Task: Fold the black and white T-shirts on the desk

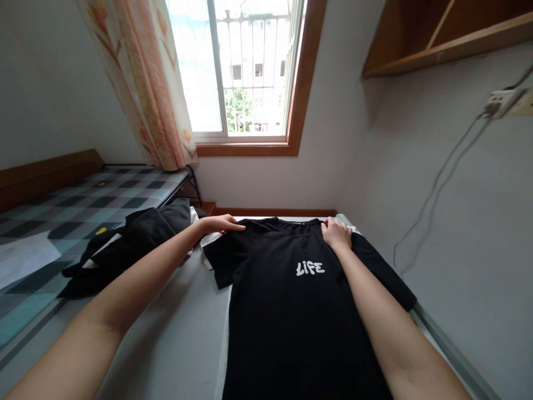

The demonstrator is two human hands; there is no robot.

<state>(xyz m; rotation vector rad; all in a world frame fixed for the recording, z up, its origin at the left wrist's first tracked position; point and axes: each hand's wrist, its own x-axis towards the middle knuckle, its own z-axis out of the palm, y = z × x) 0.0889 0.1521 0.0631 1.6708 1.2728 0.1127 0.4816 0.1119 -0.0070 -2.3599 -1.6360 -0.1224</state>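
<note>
A black T-shirt [287,322] with white "Life" lettering on its chest lies spread front side up, its collar toward the window. My left hand [222,223] pinches the shirt at the shoulder above the left-side sleeve. On the other side of the collar, my right hand [336,232] has its fingers curled over the shoulder fabric; the fingertips are partly hidden. Under the shirt is a pale, smooth table-like surface [166,333]. Some white cloth shows beneath the left-side sleeve.
A heap of dark clothes [145,233] lies left of the shirt, beside a checkered bed [125,186] with a white paper sheet [27,258]. The wall on the right carries a socket [497,104] with hanging cords and a wooden shelf [449,50]. A curtained window is ahead.
</note>
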